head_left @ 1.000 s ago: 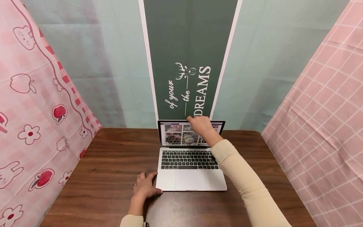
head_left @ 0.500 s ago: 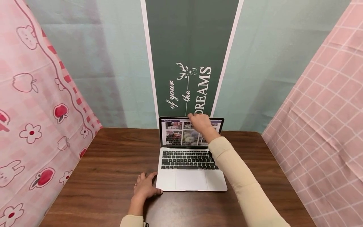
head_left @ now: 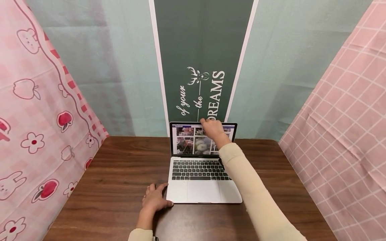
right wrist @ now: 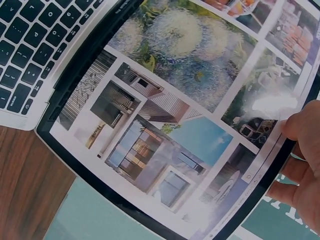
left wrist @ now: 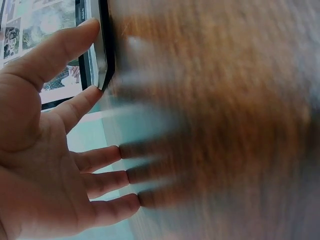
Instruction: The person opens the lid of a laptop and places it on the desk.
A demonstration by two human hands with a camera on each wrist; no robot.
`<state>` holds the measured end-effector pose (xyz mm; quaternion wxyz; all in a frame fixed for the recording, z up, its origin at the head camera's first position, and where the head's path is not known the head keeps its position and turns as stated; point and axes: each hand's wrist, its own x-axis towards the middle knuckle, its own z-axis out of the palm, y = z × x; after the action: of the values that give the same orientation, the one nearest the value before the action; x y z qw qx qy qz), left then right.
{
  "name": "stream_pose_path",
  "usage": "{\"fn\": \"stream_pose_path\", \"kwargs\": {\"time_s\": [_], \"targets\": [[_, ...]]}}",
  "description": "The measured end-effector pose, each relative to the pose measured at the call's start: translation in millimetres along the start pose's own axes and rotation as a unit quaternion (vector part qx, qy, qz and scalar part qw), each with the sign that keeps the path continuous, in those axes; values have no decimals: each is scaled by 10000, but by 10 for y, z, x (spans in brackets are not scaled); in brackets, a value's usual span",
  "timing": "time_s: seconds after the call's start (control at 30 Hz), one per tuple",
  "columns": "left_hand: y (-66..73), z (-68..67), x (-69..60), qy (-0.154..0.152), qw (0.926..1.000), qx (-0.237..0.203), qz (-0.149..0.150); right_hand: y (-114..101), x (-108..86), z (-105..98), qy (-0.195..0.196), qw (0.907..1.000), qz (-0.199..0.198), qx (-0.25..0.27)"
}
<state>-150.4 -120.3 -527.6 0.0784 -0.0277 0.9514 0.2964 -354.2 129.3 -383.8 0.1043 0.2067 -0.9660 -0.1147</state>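
Note:
A silver laptop [head_left: 203, 192] stands on the wooden table, its screen [head_left: 184, 142] raised and lit with a page of photo tiles. My right hand [head_left: 212, 129] grips the middle of the screen's top edge. In the right wrist view its thumb lies on the screen side and its fingers [right wrist: 283, 192] go behind the lid. My left hand [head_left: 155, 198] rests on the table at the laptop's front left corner. Its fingers [left wrist: 102, 159] are spread and straight in the left wrist view, with the thumb and forefinger touching the laptop's edge.
Brown wooden table [head_left: 120, 170] surrounds the laptop. A blue-green cloth [head_left: 135, 67] with a dark green lettered band [head_left: 202, 40] hangs behind it. Pink patterned cloth [head_left: 42, 140] hangs at the left, pink checked cloth [head_left: 340, 134] at the right.
The screen has tilted further back, its top edge rising in the head view with my right hand on it. My left hand and the laptop's base stay in place.

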Motion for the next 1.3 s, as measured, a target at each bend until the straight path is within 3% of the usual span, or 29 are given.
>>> {"fn": "stream_pose_path", "kwargs": {"time_s": [0.43, 1.3], "targets": [[-32, 37, 18, 1, 10000, 8, -2, 10, 154, 60, -257, 9991, 291, 151], [-35, 39, 12, 71, 9999, 5, 83, 56, 274, 148, 110, 9983, 512, 270]]}}
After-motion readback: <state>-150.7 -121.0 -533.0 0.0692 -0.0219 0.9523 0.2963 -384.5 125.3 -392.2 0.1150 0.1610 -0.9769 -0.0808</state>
